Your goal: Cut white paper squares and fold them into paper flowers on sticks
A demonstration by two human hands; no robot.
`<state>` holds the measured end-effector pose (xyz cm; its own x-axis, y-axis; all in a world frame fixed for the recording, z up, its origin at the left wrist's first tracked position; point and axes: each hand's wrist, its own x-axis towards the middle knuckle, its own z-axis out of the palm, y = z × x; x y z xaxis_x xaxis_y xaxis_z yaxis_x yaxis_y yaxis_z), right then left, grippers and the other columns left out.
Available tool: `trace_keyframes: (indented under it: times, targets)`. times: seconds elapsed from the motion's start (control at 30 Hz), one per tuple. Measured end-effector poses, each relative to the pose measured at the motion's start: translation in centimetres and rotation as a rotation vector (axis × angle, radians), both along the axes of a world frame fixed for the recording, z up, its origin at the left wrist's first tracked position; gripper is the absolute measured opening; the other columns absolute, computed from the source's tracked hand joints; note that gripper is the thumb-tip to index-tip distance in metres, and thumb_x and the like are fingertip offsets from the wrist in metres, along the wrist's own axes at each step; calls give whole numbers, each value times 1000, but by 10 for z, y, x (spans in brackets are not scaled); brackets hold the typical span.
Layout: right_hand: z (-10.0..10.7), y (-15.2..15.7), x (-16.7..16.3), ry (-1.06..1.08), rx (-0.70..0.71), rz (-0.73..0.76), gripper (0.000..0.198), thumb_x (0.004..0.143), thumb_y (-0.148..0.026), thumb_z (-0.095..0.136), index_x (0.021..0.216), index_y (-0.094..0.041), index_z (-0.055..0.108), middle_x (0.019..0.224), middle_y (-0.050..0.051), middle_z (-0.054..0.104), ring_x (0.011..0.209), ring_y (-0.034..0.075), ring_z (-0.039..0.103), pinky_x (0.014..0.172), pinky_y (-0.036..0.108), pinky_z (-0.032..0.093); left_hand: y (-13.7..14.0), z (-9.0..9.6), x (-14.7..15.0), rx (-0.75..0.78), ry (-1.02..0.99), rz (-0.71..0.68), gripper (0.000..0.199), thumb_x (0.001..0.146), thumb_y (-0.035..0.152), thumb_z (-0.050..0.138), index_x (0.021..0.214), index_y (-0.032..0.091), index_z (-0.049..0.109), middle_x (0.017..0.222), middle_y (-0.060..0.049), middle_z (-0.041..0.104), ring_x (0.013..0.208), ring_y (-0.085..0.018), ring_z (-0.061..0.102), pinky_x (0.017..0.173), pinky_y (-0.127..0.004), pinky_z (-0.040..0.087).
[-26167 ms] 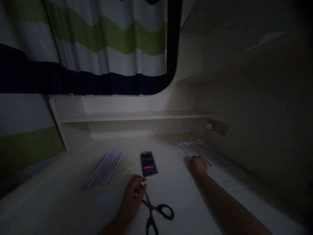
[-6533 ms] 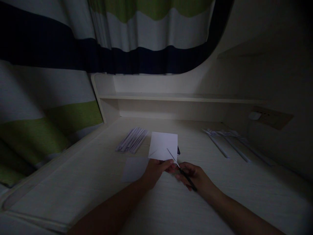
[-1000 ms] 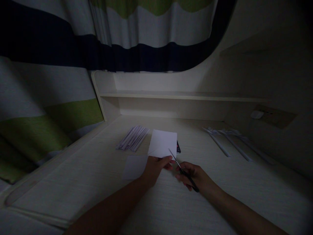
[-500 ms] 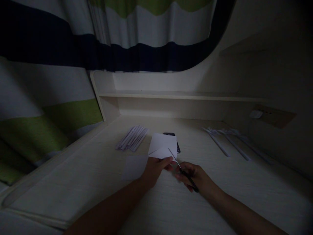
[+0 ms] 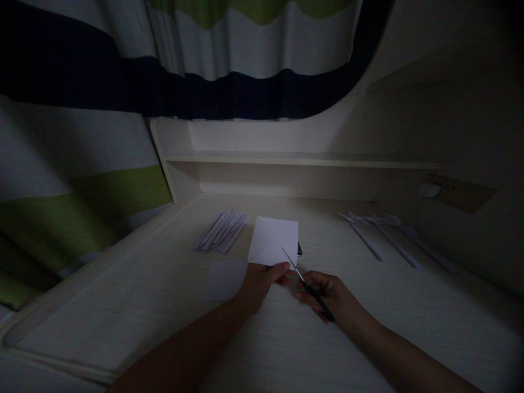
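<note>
A square sheet of white paper (image 5: 273,237) is pinched at its near edge by my left hand (image 5: 262,281), thumb on top. Cut or crease lines run in from its lower left. My right hand (image 5: 323,295) grips black-handled scissors (image 5: 313,295), whose blade lies over the paper's lower right part. How far apart the blades stand I cannot tell. Under my left wrist, a second white sheet (image 5: 225,281) lies on the desk. Mostly hidden behind the held paper is a dark phone (image 5: 300,250).
A bundle of thin white paper sticks (image 5: 221,232) lies left of the paper. Several paper pinwheels on sticks (image 5: 368,237) lie on the right of the desk (image 5: 164,305). A shelf (image 5: 303,159) runs along the back. A socket panel (image 5: 462,192) is on the right wall.
The held paper's far edge has risen, covering more of the phone. Its lines show differently. Both hands stay nearly in place, with the scissors shifted very slightly.
</note>
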<state>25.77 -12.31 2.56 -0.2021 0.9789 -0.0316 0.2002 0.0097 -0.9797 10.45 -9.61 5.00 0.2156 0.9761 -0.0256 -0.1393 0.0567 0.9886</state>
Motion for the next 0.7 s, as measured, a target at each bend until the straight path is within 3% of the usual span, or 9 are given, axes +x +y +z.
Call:
trace_keyframes:
  times: [0.47, 0.7]
  targets:
    - [10, -5, -2, -62, 23, -36, 28, 59, -40, 66, 69, -19, 51, 37, -11, 37, 28, 4, 29, 27, 16, 22, 5, -9, 0, 1, -184, -37, 23, 62, 34, 63, 66, 11, 64, 61, -4, 64, 46, -9, 51, 50, -23, 40]
    - [-3, -1, -4, -3, 32, 44, 28, 58, -31, 67, 77, -18, 51, 48, -9, 41, 37, 4, 32, 35, 18, 27, 6, -5, -2, -8, -289, 13, 25, 64, 35, 62, 64, 10, 61, 60, -4, 61, 46, -8, 49, 47, -21, 38]
